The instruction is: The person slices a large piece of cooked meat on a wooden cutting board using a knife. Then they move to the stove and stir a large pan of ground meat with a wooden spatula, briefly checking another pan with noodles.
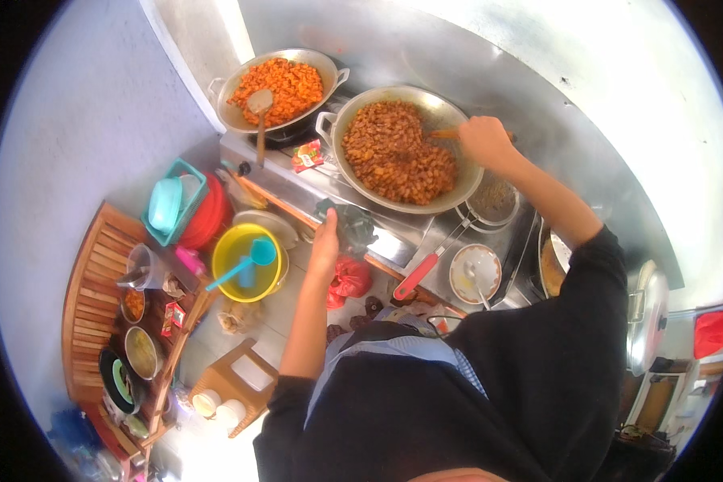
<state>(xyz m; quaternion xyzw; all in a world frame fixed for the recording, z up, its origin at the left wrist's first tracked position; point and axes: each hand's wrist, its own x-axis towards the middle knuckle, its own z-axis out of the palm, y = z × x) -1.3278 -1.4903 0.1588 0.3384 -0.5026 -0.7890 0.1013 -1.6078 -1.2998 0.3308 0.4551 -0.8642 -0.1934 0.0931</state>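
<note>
My right hand (487, 142) grips the wooden handle of a spatula (443, 134) over the right side of a large metal wok (370, 202). Small browned, sauce-coated food pieces (397, 150) fill much of this wok; the spatula's blade is hard to make out among them. In front of the stove, my left hand (325, 244) holds a dark green, crumpled cloth-like item (348, 224), thumb upward. A second wok (308, 57) at the back left holds orange-red diced food (283, 84), with another spatula (261, 111) resting in it.
A red-handled strainer (419, 274) and a patterned bowl (475, 265) with a spoon sit right of the big wok. A red sachet (307, 155) lies between the woks. Below left stands a yellow bucket (220, 259) with a blue dipper (262, 251), beside a wooden bench (90, 313) bearing bowls.
</note>
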